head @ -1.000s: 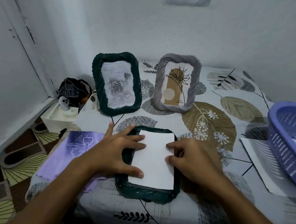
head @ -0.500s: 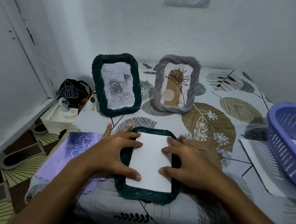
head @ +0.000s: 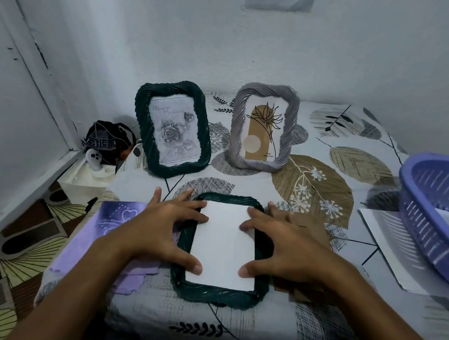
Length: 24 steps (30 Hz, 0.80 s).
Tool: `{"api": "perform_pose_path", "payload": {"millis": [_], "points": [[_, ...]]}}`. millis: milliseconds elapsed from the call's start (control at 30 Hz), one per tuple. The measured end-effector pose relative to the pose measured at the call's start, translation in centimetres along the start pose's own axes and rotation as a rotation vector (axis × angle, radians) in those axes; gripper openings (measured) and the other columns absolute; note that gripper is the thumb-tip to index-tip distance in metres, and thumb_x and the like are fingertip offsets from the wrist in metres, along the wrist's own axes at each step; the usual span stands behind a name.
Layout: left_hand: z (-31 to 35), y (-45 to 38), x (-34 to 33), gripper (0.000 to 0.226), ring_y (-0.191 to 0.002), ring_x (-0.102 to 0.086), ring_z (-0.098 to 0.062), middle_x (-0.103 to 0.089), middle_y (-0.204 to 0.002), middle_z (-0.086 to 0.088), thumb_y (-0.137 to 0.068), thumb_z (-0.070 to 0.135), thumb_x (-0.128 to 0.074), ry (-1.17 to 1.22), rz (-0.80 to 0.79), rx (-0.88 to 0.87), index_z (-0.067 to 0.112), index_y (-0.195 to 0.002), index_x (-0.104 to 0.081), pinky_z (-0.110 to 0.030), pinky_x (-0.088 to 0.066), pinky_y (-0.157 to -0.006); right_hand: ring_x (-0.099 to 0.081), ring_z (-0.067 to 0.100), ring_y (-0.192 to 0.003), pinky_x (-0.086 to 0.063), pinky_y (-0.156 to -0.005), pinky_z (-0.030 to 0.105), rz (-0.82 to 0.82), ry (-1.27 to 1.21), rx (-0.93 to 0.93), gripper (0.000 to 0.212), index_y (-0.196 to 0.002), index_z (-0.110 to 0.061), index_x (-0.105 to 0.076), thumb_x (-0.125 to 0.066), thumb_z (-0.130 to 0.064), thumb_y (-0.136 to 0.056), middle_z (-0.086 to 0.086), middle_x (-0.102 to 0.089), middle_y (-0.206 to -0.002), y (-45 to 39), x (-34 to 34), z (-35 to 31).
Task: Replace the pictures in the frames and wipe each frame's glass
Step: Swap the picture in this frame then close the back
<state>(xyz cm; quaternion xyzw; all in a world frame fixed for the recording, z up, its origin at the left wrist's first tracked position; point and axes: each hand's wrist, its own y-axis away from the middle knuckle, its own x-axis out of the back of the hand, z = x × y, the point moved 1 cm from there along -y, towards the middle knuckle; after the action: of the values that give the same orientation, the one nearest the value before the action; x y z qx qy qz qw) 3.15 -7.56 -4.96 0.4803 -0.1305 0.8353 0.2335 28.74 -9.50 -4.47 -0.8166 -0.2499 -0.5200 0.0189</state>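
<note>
A white sheet (head: 224, 245) is being pressed into the face-down green frame (head: 216, 296) at the counter's (head: 312, 329) 6 o'clock edge by left hand (head: 161, 231) and right hand (head: 286, 247), fingers splayed flat, gripping nothing; the backing board (head: 313, 230), at 3 o'clock, is judged next.

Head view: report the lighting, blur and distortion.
Head view: dim, bluish, even light, no glare; soft shadows behind the two standing frames; wide-angle bending curves the wall edges; left hand and right hand on the white sheet look slightly soft.

head cam | 1 view (wide-angle) | faces forward-down | close over table (head: 298, 327) toward wall corner
</note>
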Motion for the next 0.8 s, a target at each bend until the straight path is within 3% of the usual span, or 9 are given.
{"api": "perform_pose_path", "payload": {"millis": [233, 367, 500, 800], "points": [[0.08, 0.02, -0.03, 0.112, -0.131, 0.010, 0.024, -0.026, -0.145, 0.030, -0.033, 0.090, -0.062, 0.008, -0.005, -0.007, 0.034, -0.131, -0.054, -0.047, 0.020, -0.114, 0.010, 0.011, -0.146, 0.008, -0.117, 0.053, 0.001, 0.023, 0.006, 0.081, -0.136, -0.044, -0.038, -0.070, -0.067, -0.065, -0.019, -0.007, -0.158, 0.02, 0.38, -0.16], [0.06, -0.03, 0.07, 0.109, -0.139, 0.007, 0.013, -0.025, -0.144, 0.031, -0.035, 0.088, -0.063, 0.011, -0.018, -0.001, 0.037, -0.131, -0.054, -0.049, 0.019, -0.114, 0.012, 0.010, -0.146, 0.010, -0.116, 0.053, -0.024, 0.008, 0.003, 0.082, -0.139, -0.048, -0.034, -0.069, -0.066, -0.067, -0.020, -0.004, -0.158, -0.06, 0.32, -0.05], [-0.05, -0.04, 0.06, 0.103, -0.138, 0.008, 0.013, -0.025, -0.143, 0.031, -0.036, 0.085, -0.066, 0.021, -0.020, 0.002, 0.038, -0.127, -0.057, -0.049, 0.019, -0.114, 0.015, 0.011, -0.145, 0.010, -0.116, 0.054, -0.038, 0.033, 0.004, 0.081, -0.139, -0.051, -0.033, -0.068, -0.067, -0.068, -0.019, 0.000, -0.158, 0.09, 0.42, -0.16], [0.18, 0.03, 0.29, 0.103, -0.141, 0.011, 0.008, -0.022, -0.147, 0.030, -0.037, 0.075, -0.071, 0.012, -0.073, 0.032, 0.037, -0.131, -0.054, -0.050, 0.020, -0.114, 0.024, 0.011, -0.142, 0.015, -0.115, 0.053, -0.076, 0.056, 0.000, 0.095, -0.143, -0.049, -0.027, -0.071, -0.070, -0.061, -0.020, 0.008, -0.158, 0.67, 0.57, -0.57]]}}
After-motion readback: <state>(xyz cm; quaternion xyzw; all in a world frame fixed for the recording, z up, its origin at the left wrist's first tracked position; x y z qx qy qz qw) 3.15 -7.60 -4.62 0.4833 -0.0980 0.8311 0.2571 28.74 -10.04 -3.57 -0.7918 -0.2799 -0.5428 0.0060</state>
